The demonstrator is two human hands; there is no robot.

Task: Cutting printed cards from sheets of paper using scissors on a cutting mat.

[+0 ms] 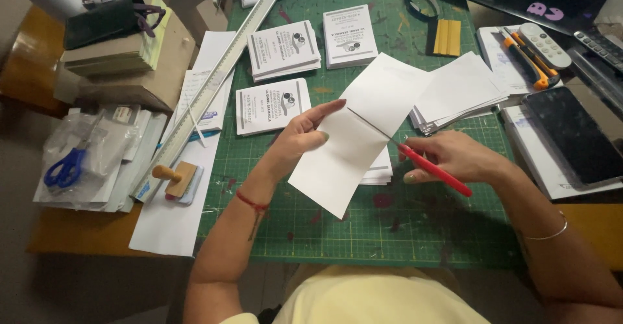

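My left hand [300,136] holds a long white sheet of paper [363,132] above the green cutting mat [363,233], thumb and fingers pinching its left edge. My right hand [454,158] grips a thin red-handled tool [436,170], whose metal tip lies along a fold line across the middle of the sheet. A stack of white sheets [457,90] sits just behind the held paper, and a smaller pile [379,171] lies under it.
Three stacks of printed white cards [272,105] lie on the mat's far left. A long metal ruler [207,90] runs diagonally. A wooden stamp [174,178], blue scissors in a bag [65,168], an orange utility knife [529,58], a remote [545,43] and a phone [571,136] surround the mat.
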